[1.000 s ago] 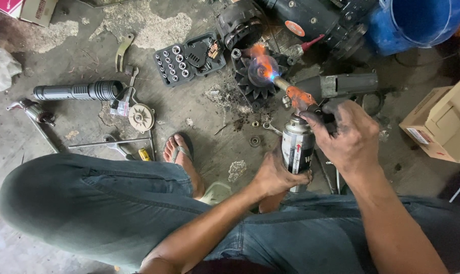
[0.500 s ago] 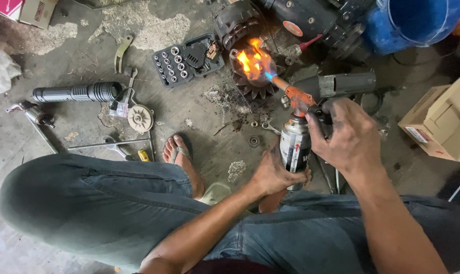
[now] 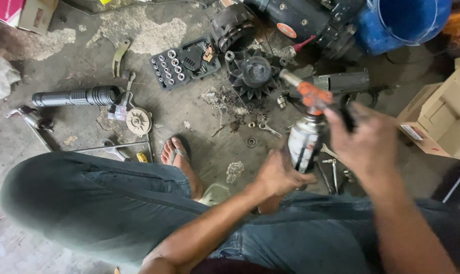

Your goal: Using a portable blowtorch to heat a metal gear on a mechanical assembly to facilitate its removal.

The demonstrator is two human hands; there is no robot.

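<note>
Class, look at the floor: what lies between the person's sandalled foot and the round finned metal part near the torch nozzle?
In the head view, between the foot and the finned part: bare stained concrete with dark debris.

- One silver gas canister [image 3: 303,142] with an orange torch head [image 3: 311,96].
- One black finned alternator housing [image 3: 255,76].
- One black socket set case [image 3: 184,62].
- One blue plastic bucket [image 3: 402,23].
- Two cardboard boxes: pink-sided [image 3: 22,14], plain brown [image 3: 445,119].
- One black ribbed cylinder [image 3: 78,96].

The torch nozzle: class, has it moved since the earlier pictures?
Yes. The torch nozzle has pulled back from the finned black part, now beside it, with no flame.
</note>
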